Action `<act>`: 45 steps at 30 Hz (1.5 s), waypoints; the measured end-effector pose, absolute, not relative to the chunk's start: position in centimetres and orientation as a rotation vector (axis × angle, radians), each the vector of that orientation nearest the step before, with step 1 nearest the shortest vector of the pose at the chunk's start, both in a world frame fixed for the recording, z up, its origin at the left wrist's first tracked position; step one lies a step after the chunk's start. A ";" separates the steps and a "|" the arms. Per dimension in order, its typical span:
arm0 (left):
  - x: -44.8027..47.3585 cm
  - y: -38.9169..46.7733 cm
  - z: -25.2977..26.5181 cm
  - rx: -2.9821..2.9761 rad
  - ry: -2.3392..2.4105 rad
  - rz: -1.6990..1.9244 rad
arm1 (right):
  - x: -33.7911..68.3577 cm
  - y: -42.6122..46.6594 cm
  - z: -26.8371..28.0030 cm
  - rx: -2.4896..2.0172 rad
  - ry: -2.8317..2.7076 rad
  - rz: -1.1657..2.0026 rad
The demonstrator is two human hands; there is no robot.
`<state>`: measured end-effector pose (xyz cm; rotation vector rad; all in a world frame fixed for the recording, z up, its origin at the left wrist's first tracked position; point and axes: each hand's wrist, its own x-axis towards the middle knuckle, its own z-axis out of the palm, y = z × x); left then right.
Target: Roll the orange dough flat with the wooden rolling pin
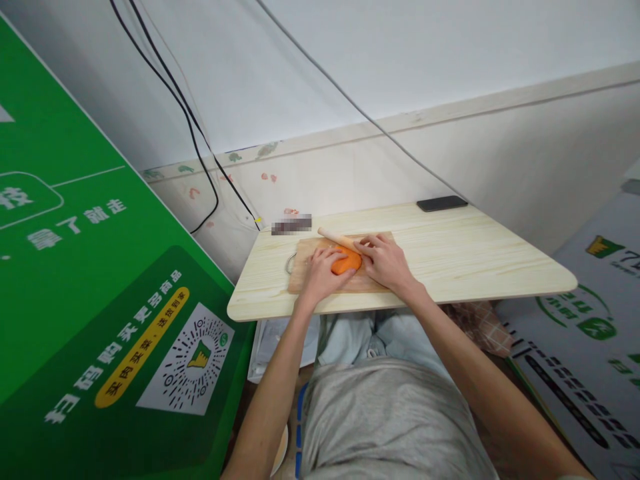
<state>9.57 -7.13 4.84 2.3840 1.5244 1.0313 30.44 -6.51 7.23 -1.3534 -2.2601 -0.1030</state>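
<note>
A lump of smooth orange dough (346, 263) lies on a wooden cutting board (303, 268) in the middle of the table. My left hand (321, 272) curves over its left side, fingers resting on top and thumb along the near edge. From the right, my right hand (384, 261) presses its bent fingers and thumb against the dough's right edge. A pale wooden rolling pin (336, 236) lies slantwise just behind the dough, its right end reaching the right fingertips. Whether those fingers also touch the pin I cannot tell.
A black phone (442, 203) lies at the table's back right, and a blurred dark item (291, 225) at the back left. Cables hang down the wall. A green printed panel (165, 300) stands left of the table (480, 257), a white printed one (590, 313) to the right.
</note>
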 end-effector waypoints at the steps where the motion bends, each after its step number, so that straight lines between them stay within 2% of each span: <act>1: 9.6 -7.1 4.8 2.383 1.523 1.033 | 30.4 -6.5 7.3 -1.350 -2.262 -0.100; 12: 9.3 -6.7 4.3 2.408 1.503 1.017 | 30.3 -6.4 7.6 -1.364 -2.257 -0.069; 23: 9.4 -6.8 4.4 2.382 1.529 1.036 | 29.7 -6.3 7.3 -1.591 -2.218 -0.170; 30: 9.1 -6.9 4.4 2.407 1.356 1.059 | 29.7 -6.5 7.5 -1.706 -2.127 -0.150; 37: 9.5 -7.0 4.6 2.399 1.552 1.039 | 29.8 -6.2 7.3 -1.671 -2.149 -0.125; 45: 9.5 -6.9 4.4 2.395 1.557 1.040 | 30.1 -5.8 7.1 -1.594 -2.211 -0.145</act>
